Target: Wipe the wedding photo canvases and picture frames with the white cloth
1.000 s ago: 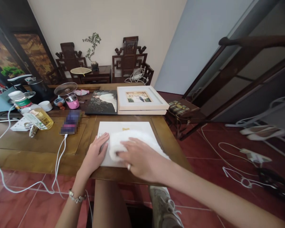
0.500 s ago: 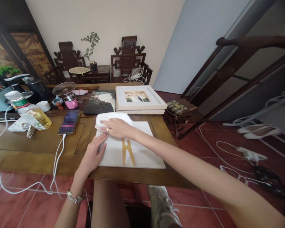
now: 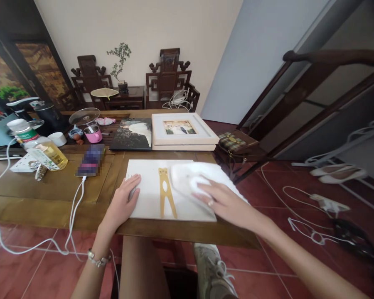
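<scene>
Bottle (image 3: 39, 144) holding yellow liquid (image 3: 60, 158), pink mug (image 3: 94, 135) standing beyond, contents unclear, pot (image 3: 122, 88) holding small tree (image 3: 120, 58) behind table (image 3: 81, 199), right hand (image 3: 222, 201) gripping white cloth (image 3: 213, 171) over board's (image 3: 145, 201) right side, left hand (image 3: 124, 200) lying open on board's left edge.

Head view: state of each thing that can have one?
Left hand: open, resting on the white board's left edge
Right hand: fingers closed on the white cloth
White cloth: bunched, motion-blurred, reaching past the board's right edge
White board: flat on the table, partly covered
Phone: cable plugged in, screen pixelated
Bottle: capped, part-filled with yellow liquid
Pink mug: upright, uncovered
Framed photo: flat, face up
</scene>
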A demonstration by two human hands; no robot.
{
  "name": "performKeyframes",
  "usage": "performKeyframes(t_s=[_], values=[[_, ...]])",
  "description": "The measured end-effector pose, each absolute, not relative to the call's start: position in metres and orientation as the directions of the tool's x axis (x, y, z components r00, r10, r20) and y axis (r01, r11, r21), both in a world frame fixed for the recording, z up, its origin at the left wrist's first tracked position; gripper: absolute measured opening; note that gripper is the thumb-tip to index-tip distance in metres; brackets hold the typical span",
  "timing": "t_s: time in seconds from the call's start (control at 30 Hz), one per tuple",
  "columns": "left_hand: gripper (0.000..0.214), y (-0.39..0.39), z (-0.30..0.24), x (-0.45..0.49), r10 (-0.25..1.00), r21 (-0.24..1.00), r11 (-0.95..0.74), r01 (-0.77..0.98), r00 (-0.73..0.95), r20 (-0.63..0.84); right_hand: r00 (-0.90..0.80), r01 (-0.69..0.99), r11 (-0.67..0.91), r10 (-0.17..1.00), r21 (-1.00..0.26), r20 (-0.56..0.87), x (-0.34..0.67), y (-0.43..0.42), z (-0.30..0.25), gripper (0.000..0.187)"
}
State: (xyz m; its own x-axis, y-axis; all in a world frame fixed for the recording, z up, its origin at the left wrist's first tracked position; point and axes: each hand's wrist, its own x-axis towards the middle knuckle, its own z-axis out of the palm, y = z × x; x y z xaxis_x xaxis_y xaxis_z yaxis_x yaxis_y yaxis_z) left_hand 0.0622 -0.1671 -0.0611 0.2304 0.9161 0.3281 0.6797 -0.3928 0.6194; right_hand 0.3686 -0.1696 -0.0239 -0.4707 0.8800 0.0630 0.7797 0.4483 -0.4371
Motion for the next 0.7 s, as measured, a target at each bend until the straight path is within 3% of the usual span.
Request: performKeyframes(t_s=[0.17, 0.3, 0.43, 0.57, 0.7], values=[[0.037, -0.167, -0.061, 0.062, 0.917, 0.622, -0.39, 0.679, 0.228, 0.326, -0.569, 0.731, 0.435, 0.814, -0.526, -0.119, 0.379, -0.228, -0.009, 0.041], [0.038, -0.168, -0.06, 0.063, 0.92, 0.627, -0.384, 0.677, 0.228, 0.318, -0.573, 0.749, 0.424, 0.8, -0.51, -0.178, 0.379, -0.22, -0.003, 0.045], [0.039, -0.168, -0.06, 0.062, 0.923, 0.622, -0.379, 0.685, 0.228, 0.31, -0.547, 0.751, 0.462, 0.836, -0.472, -0.051, 0.366, -0.167, -0.013, 0.049], [0.038, -0.167, -0.06, 0.061, 0.919, 0.615, -0.387, 0.687, 0.233, 0.318, -0.535, 0.732, 0.52, 0.839, -0.441, 0.101, 0.35, -0.109, -0.016, 0.041], [0.037, -0.167, -0.06, 0.061, 0.917, 0.611, -0.39, 0.689, 0.235, 0.322, -0.506, 0.743, 0.52, 0.848, -0.421, 0.157, 0.341, -0.091, -0.021, 0.035]])
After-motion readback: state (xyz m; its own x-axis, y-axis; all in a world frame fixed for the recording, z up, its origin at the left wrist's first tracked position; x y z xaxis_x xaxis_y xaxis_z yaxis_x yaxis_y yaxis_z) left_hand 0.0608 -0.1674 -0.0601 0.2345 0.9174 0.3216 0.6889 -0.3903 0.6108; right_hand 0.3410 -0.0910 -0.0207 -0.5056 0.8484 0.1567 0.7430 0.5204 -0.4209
